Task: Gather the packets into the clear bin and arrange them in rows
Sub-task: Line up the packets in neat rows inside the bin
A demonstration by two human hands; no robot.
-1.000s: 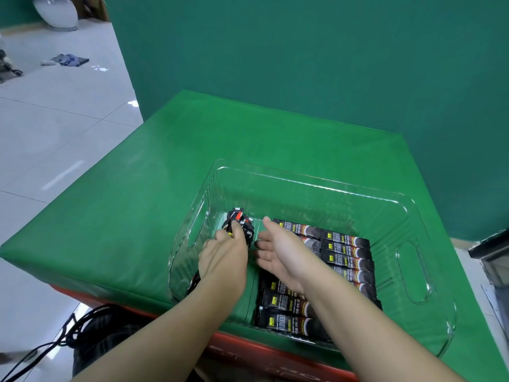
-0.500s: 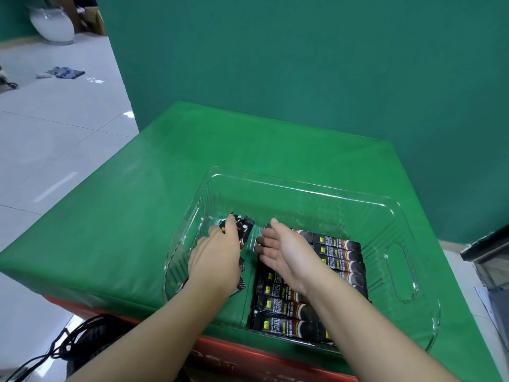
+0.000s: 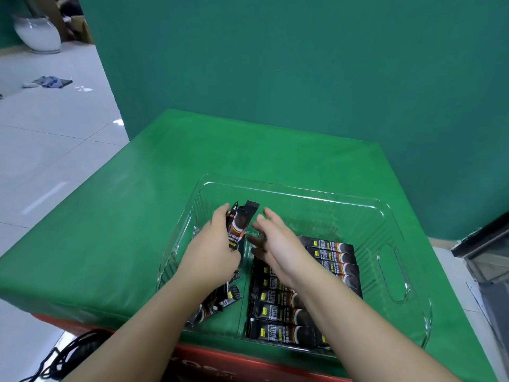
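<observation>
The left hand gripped a loose bundle of packets; the right hand was released, fingers straight; squaring the ends first would help them join the laid rows flat

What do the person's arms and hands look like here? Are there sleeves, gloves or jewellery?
Both forearms are bare up to the bottom edge of the picture: no sleeve shows. The left hand and the right hand wear no gloves. No ring, watch or bracelet can be seen on the fingers or wrists that show.
</observation>
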